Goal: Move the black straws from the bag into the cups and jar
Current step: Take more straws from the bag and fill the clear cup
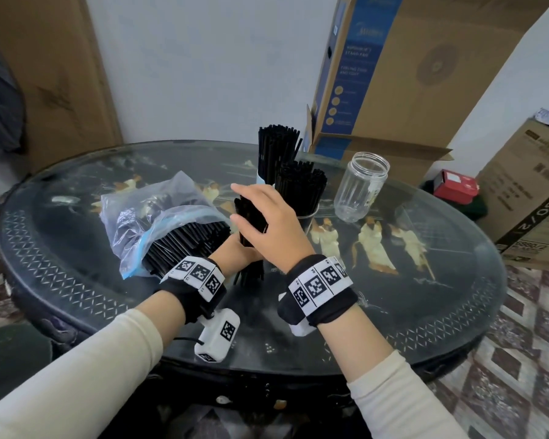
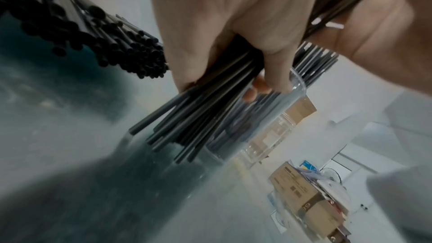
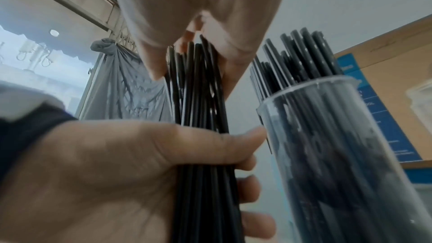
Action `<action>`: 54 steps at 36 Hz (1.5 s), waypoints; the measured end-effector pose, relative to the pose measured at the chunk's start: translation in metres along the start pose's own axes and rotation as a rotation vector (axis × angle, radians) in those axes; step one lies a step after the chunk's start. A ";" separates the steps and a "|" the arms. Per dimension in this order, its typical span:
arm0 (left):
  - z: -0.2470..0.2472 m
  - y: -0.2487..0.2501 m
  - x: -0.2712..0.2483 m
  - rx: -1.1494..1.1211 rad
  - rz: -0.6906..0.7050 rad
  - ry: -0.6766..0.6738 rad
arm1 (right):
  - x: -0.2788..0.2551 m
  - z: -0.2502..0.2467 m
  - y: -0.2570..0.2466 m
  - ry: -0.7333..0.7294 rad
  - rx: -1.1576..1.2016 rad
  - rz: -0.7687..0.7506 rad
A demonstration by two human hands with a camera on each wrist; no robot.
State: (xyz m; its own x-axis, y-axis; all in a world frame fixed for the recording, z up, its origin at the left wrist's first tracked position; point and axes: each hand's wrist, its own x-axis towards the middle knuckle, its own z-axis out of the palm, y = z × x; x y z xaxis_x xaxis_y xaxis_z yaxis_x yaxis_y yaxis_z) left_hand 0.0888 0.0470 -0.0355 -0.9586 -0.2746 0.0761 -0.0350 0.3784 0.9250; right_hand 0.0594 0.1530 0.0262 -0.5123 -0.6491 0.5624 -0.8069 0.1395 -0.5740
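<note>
A bundle of black straws [image 1: 252, 270] stands upright on the glass table [image 1: 393, 296]. My left hand [image 1: 235, 252] grips it low down, fingers curled round it [image 2: 222, 47]. My right hand [image 1: 267, 223] closes over its upper part [image 3: 198, 16]. To the left lies the clear zip bag [image 1: 159, 217], with many straws [image 2: 121, 47] sticking out of its mouth. Just behind my hands stand two cups packed with straws, a near clear one [image 1: 301, 191] [image 3: 327, 136] and a farther one [image 1: 276, 150]. An empty clear jar [image 1: 360, 188] stands to the right.
Large cardboard boxes [image 1: 393, 74] lean against the wall behind the table, and another box [image 1: 533, 191] stands on the floor at the right beside a small red box [image 1: 455, 182]. The table's right half shows painted figures [image 1: 374, 245] under glass.
</note>
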 end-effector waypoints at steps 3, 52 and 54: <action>0.001 -0.010 0.006 0.106 0.049 -0.085 | 0.002 0.000 0.002 0.008 -0.032 -0.014; 0.007 0.031 0.066 -0.055 0.100 -0.165 | 0.067 -0.133 0.028 0.133 0.241 0.289; 0.007 0.030 0.065 -0.074 0.103 -0.171 | 0.068 -0.133 0.027 0.115 0.225 0.268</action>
State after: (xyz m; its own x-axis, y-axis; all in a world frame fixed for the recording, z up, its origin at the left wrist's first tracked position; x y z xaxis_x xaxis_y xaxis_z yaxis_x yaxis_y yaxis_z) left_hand 0.0235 0.0467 -0.0051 -0.9902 -0.0812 0.1133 0.0806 0.3294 0.9407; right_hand -0.0365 0.2123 0.1278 -0.7366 -0.5221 0.4299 -0.5611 0.1169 -0.8194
